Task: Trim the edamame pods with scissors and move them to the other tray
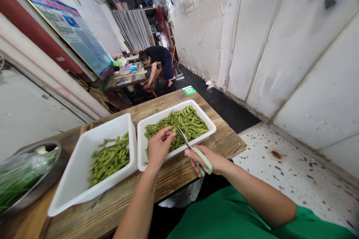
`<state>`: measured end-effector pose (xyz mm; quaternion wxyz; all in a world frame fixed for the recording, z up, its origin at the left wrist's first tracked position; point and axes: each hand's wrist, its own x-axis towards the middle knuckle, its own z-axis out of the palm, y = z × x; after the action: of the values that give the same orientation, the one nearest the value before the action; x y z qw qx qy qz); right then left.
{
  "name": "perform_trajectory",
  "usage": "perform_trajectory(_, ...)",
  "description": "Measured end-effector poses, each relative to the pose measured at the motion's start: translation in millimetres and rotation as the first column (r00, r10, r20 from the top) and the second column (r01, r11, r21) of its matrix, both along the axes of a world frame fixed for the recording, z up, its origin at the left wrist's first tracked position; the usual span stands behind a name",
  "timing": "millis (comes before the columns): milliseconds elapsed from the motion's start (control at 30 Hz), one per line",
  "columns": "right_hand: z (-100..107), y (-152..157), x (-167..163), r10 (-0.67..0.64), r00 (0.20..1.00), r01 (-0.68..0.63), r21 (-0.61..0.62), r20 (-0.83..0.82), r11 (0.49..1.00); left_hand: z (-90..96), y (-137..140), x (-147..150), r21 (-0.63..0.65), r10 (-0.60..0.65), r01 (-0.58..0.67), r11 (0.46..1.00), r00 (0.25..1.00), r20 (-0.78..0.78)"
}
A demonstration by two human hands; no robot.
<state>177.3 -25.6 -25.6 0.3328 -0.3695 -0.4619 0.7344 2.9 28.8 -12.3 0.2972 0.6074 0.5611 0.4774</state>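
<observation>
My right hand is wrapped around the pale green handles of a pair of scissors. Their metal blades point up and left, the tips close to the fingertips of my left hand. Thumb and fingers of that hand are pinched together over the right white tray, seemingly on a green edamame pod, mostly hidden by the fingers. Many more edamame pods cover the bottom of this tray. A second white tray, to the left, has a smaller heap of pods along its right side.
Both trays stand on a wooden table. A metal bowl with bagged leafy greens is at the left. A green QR-code card lies at the far edge. Beyond, a person bends beside a cluttered table. A wall runs along the right.
</observation>
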Motion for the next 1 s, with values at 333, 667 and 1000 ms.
perform_trajectory(333, 5, 1, 1, -0.008, 0.993, 0.0, 0.067, 0.122, 0.998, 2.2, -4, 2, -0.131, -0.052, 0.056, 0.99, 0.998, 0.036)
perform_trajectory(667, -1, 1, -1, -0.027, 1.0, 0.027, 0.011, -0.012, 1.0, 7.6, 2, -4, -0.312, -0.021, 0.184, 0.932, 0.888, 0.46)
perform_trajectory(1000, 7, -5, -3, 0.01, 1.0, -0.012, 0.042, 0.027, 0.999, 11.6, 0, 1, -0.231, 0.138, 0.024, 0.973, 0.74, 0.659)
